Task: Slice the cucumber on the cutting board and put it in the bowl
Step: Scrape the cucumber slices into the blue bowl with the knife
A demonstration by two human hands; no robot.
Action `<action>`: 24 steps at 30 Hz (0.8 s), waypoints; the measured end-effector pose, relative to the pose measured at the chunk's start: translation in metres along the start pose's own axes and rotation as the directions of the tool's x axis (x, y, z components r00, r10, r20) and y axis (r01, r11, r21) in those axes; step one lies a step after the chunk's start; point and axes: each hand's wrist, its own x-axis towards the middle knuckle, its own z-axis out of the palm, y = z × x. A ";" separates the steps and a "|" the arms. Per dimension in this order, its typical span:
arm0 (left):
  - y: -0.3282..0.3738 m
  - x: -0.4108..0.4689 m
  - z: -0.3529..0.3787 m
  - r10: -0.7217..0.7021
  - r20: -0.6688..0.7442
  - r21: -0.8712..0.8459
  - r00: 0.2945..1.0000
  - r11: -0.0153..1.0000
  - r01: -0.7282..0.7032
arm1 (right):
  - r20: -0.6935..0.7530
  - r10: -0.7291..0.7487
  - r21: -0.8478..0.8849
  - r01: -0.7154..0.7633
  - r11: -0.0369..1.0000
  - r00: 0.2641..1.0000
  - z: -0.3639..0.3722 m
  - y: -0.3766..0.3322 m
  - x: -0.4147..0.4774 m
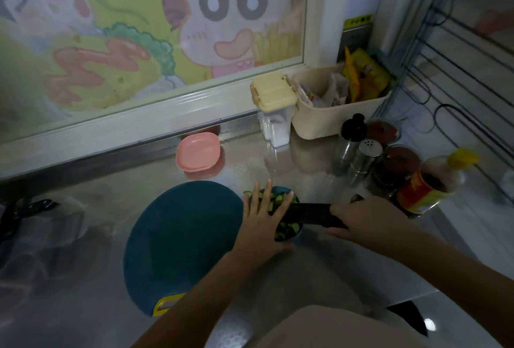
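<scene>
While R hand (367, 217) grips knife (308, 212) across bowl (279, 189), L hand (261, 221) lies flat, unclenched, over cucumber bits (290, 227).

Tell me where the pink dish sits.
Head view, centre: the pink dish rests on the counter, behind the blue cutting board, left of the yellow-lidded container.

The left hand (261, 225) lies flat over the bowl (282, 189), hiding most of its rim and many of the cucumber pieces (290, 227). The handle of the knife (308, 212) is buried inside the right hand (367, 215), whose fingertips are tucked out of sight. The left forearm covers the near right edge of the cutting board (180, 236). A dark object (27, 208) at the far left is too blurred to name, and the label of the can (417, 194) is unreadable.
</scene>
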 end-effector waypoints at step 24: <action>-0.007 -0.002 0.023 -0.024 -0.209 -0.149 0.978 0.989 -0.007 | 0.013 0.012 -0.096 -0.011 0.995 1.000 0.008 0.028 -0.020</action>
